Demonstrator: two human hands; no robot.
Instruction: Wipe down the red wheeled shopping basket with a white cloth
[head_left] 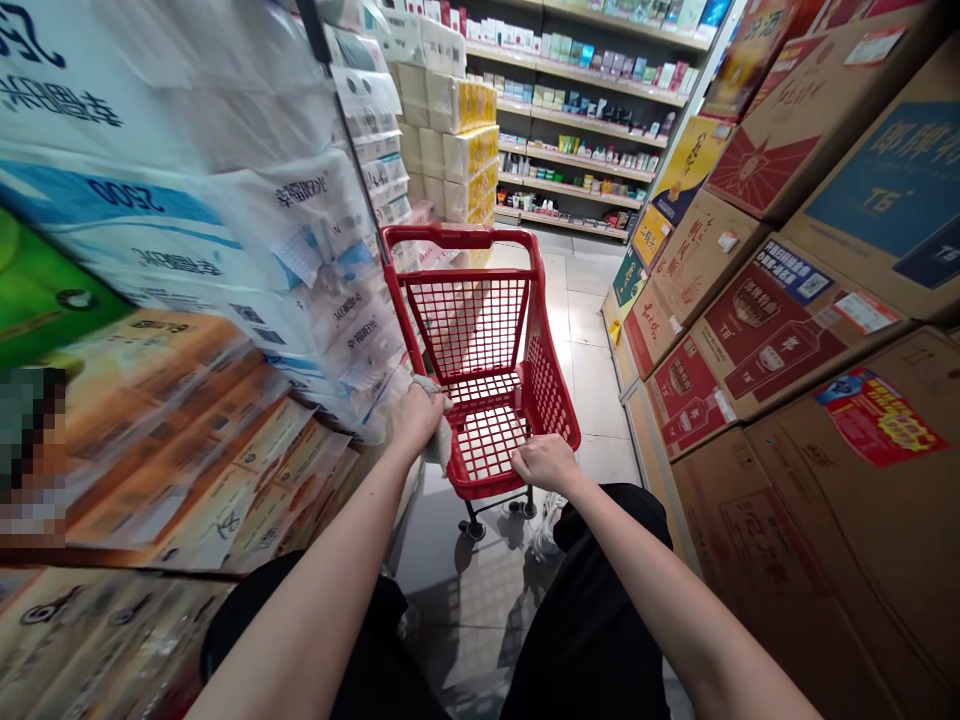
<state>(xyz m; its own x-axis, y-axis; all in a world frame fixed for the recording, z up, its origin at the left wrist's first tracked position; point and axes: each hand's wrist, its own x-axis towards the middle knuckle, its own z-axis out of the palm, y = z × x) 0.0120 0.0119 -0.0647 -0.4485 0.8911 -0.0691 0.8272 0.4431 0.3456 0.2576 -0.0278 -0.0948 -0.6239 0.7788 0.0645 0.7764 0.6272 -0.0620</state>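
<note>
Your left hand [415,420] pinches a crumpled white cloth [439,448] against the near-left corner of the red plastic wheeled shopping basket [457,237], your right hand [545,463] curled closed over its near edge; so far only the cloth is in hand.

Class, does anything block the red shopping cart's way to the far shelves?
Nothing visible: the tiled floor ahead of the red shopping cart looks open to the far shelves, between wrapped paper packs on the left and cardboard cartons on the right.
</note>
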